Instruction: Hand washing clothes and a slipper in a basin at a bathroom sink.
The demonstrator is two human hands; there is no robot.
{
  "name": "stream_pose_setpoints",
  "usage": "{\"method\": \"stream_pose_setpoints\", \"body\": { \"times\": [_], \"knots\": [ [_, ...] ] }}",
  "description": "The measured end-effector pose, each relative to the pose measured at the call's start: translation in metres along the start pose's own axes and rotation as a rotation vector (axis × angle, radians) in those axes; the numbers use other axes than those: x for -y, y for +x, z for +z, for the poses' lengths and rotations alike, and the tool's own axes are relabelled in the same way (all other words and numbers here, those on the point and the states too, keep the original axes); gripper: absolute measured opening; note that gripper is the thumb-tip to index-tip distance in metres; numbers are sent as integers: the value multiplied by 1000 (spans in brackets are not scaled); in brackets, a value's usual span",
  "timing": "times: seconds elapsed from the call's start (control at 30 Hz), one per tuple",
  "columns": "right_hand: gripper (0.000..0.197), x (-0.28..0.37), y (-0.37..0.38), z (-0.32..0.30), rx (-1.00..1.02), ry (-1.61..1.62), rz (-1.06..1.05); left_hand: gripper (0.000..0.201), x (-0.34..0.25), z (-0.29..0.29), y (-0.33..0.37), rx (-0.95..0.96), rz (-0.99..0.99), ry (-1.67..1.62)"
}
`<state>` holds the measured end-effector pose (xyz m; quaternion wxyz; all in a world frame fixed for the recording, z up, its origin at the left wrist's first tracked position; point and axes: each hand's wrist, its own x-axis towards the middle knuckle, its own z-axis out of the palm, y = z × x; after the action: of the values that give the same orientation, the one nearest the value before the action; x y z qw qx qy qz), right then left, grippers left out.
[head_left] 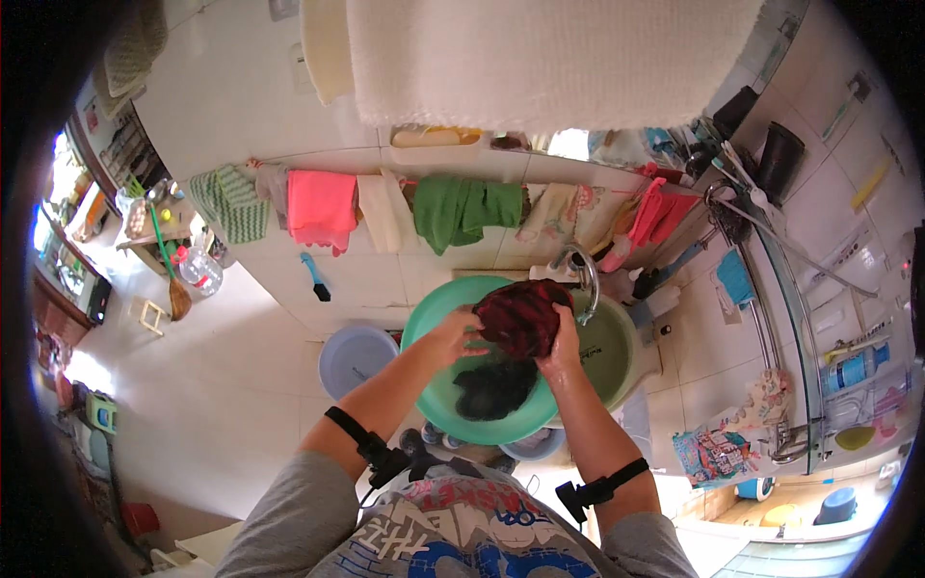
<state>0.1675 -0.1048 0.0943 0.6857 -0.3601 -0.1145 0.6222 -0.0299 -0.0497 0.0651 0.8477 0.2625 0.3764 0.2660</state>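
Observation:
A dark red wet cloth (520,313) hangs bunched above a green basin (429,405). My right hand (561,342) is closed on the cloth's right side. At its left edge, my left hand (458,335) has its fingers apart; whether the fingertips press on the cloth is hard to tell. Below lies a black cloth (496,390), soaking in the basin's water. A curved metal faucet (590,279) stands just right of the red cloth.
The basin overlaps an olive-green tub (612,352) on the right. A pale blue bucket (355,358) is at the left. Towels, including a green one (462,207) and a pink one (323,207), hang along the wall. A blue brush (316,279) hangs lower.

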Motion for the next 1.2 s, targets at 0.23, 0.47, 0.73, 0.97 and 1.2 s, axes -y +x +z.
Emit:
{"method": "stream_pose_setpoints", "body": {
  "times": [0.23, 0.47, 0.73, 0.97, 1.2],
  "knots": [
    [43, -2, -8, 15, 128, -70, 65, 61, -21, 46, -19, 147, -12, 38],
    [56, -1, -19, 34, 253, 5, 398, 62, -10, 33, -5, 206, -41, -76],
    [61, -15, -4, 17, 271, -137, 360, 47, -16, 40, -1, 115, 313, 26],
    [70, 2, -35, 29, 73, -232, 588, 51, -22, 59, -6, -36, 652, 631],
    [65, -3, -32, 22, 193, 62, 430, 54, -4, 66, 6, -123, 717, 457]
  ]
}}
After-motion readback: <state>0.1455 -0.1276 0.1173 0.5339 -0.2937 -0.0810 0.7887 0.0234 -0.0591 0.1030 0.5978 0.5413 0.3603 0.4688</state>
